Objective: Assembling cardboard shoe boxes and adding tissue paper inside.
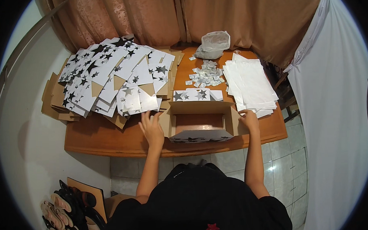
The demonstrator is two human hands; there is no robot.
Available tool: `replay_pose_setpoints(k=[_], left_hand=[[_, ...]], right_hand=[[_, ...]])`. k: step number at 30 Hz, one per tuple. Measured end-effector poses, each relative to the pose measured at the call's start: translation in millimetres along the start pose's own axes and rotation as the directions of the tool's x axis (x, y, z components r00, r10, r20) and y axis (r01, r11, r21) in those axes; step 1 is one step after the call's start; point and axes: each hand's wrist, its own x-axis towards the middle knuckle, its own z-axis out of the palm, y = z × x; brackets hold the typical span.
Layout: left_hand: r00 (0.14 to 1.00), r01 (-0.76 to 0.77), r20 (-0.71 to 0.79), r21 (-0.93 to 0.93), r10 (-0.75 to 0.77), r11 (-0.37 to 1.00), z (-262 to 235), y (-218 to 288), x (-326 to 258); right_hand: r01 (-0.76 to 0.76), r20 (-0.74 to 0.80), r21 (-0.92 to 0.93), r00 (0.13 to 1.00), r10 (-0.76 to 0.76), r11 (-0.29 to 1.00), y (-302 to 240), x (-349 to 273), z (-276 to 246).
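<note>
In front of me at the table's near edge stands a cardboard box [202,108], brown inside and white with black stars outside. Its top is open, and the orange-brown tabletop shows through its inside. My left hand [152,130] is just left of the box, beside its left flap [165,121], fingers apart and holding nothing. At the opposite end my right hand [249,120] has bent fingers closed on the edge of the right flap [237,122]. Part of that grip is hidden by the hand itself.
Flat star-printed cardboard pieces [105,77] are heaped at the left of the wooden table [99,136]. Behind the box lie small clear sachets [207,75] and a plastic bag [214,45]. White sheets [249,82] are stacked at right. Shoes [59,212] sit at lower left.
</note>
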Motion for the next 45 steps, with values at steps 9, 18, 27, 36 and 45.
replay_pose_setpoints(k=[9, 18, 27, 36, 45], left_hand=[[0.811, -0.135, 0.582, 0.269, -0.049, 0.953, 8, 26, 17], [0.624, 0.062, 0.781, -0.076, 0.021, 0.995, 37, -13, -3], [0.646, 0.048, 0.762, -0.079, 0.029, 0.996, 31, -1, -2], [0.661, 0.019, 0.749, -0.065, 0.036, 0.998, 21, 26, 33], [0.951, 0.074, 0.307, -0.358, 0.043, 0.931, 33, 23, 52]], right_hand=[[0.126, -0.336, -0.439, 0.895, -0.293, 0.890, -50, -29, 45], [0.172, -0.365, -0.039, 0.914, -0.175, 0.984, -24, -5, 55], [-0.201, -0.283, 0.130, 0.931, 0.230, 0.971, -40, 33, 45], [-0.180, -0.295, 0.131, 0.932, 0.212, 0.975, -39, 52, 50], [0.431, -0.351, 0.698, 0.902, -0.252, 0.571, -40, 23, 45]])
